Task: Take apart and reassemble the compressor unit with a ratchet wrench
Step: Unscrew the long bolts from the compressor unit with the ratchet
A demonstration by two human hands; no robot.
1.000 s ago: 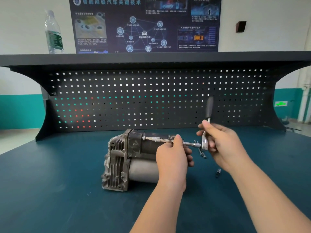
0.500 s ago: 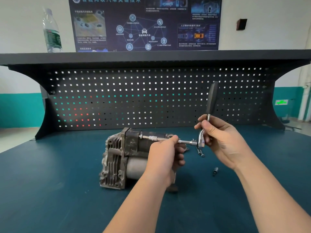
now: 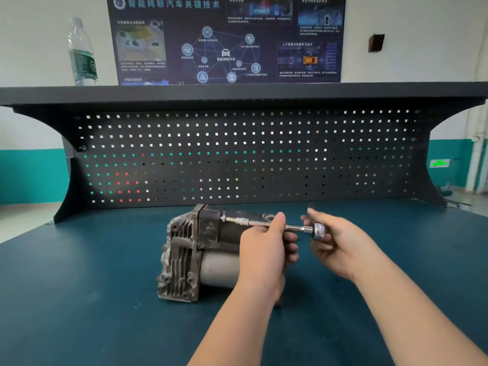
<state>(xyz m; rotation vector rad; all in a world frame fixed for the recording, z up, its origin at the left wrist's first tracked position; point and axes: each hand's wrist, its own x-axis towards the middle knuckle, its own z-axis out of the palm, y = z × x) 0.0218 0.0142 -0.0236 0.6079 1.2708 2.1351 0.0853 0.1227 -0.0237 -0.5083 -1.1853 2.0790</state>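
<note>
The compressor (image 3: 200, 254) lies on its side on the blue-green bench (image 3: 79, 299), its finned grey end plate toward my left and its pale cylinder low at the front. A chrome extension bar (image 3: 253, 222) runs level from the top of the dark block out to my right, its socket end set against the block.

My left hand (image 3: 266, 249) comes up from below and pinches the bar about midway, thumb on top and the other fingers curled under it, in front of the compressor body.

My right hand (image 3: 340, 241) sits just beside the left, at the bar's outer end. The ratchet (image 3: 318, 230) shows only its round chrome head there, resting in my palm; the handle is hidden by the hand. My fingers curl loosely round the head, but they are blurred, and I cannot tell how firm the grip is.

Behind the bench stands a black pegboard (image 3: 237, 159) under a dark shelf (image 3: 237, 92). A water bottle (image 3: 81, 52) stands on the shelf at the left, and a dark poster (image 3: 227, 40) hangs on the wall above.
</note>
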